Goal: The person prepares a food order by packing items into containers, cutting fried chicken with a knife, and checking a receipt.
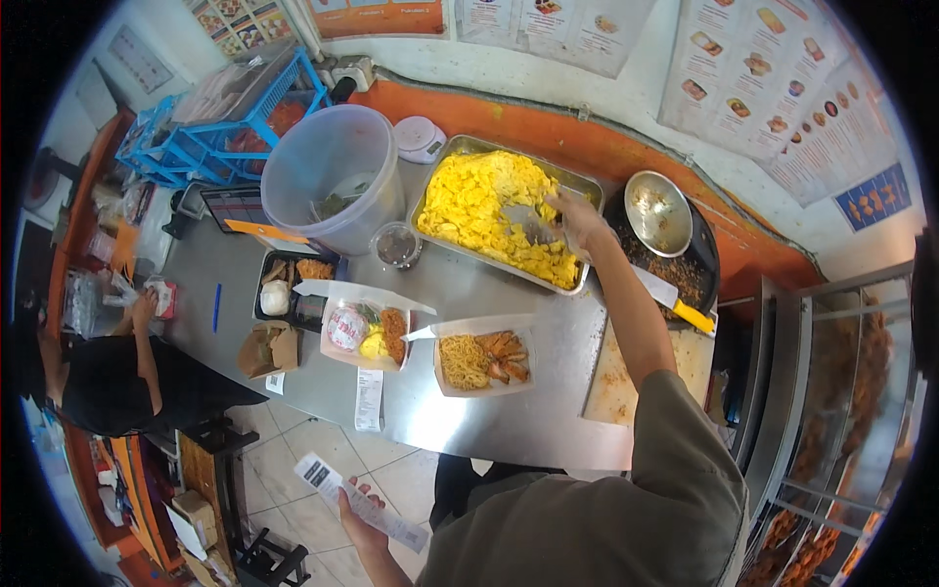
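Note:
My left hand [363, 513] grips a long printed paper receipt [381, 513] in front of my body, over the tiled floor. Over the counter, my right hand [579, 224] reaches into a metal tray [499, 269] of yellow scrambled egg [469, 191]. Its fingertips touch the egg beside a bare patch of tray; blur hides whether they grip any. Below the tray stands an open paper box [455, 383] with noodles [463, 361] and sliced fried chicken [506, 356]. Left of it, another open box [345, 356] holds wrapped rice [348, 328], egg and fried chicken.
At right are a cleaver [671, 297] with a yellow handle, a metal bowl [658, 213] on a black pan [708, 257], and a cutting board [612, 374]. A clear plastic bucket [330, 176] and sauce tub [396, 246] stand left. Another person [125, 381] works far left.

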A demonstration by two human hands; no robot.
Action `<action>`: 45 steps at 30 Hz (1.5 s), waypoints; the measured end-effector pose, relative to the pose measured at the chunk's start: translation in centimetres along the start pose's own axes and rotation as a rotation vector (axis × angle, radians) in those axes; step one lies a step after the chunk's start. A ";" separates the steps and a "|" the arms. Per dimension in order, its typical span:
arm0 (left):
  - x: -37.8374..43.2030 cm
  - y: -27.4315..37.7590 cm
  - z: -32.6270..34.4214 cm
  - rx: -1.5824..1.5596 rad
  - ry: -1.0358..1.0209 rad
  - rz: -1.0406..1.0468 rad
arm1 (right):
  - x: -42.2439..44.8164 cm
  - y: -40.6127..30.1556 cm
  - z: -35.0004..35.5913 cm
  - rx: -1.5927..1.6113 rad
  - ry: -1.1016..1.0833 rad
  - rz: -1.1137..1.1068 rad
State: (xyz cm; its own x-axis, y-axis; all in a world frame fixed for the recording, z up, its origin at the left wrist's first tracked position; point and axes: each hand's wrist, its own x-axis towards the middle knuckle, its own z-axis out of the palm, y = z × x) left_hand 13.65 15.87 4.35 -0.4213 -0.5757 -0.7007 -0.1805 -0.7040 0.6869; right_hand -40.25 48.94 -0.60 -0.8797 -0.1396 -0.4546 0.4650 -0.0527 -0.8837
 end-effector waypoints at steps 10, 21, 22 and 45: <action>4.6 4.6 -1.2 0.103 -0.195 -0.087 | -20.0 -5.5 5.1 0.327 0.055 -0.007; 8.2 7.9 -2.2 0.118 -0.369 -0.122 | -24.8 14.2 13.9 -0.375 0.555 -0.338; 8.2 8.3 -1.6 0.121 -0.388 -0.114 | -23.6 16.0 13.9 -0.552 0.650 -0.478; -1.0 11.9 15.6 -0.310 -0.990 -0.217 | -30.1 5.7 11.8 -0.453 0.487 -0.379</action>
State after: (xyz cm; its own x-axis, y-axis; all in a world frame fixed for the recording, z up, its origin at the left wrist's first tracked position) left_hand -1.93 14.54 16.24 -0.9688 0.0727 -0.2369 -0.1632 -0.9067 0.3890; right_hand -9.96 41.13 9.32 -0.9643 0.2642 -0.0166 0.1293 0.4153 -0.9005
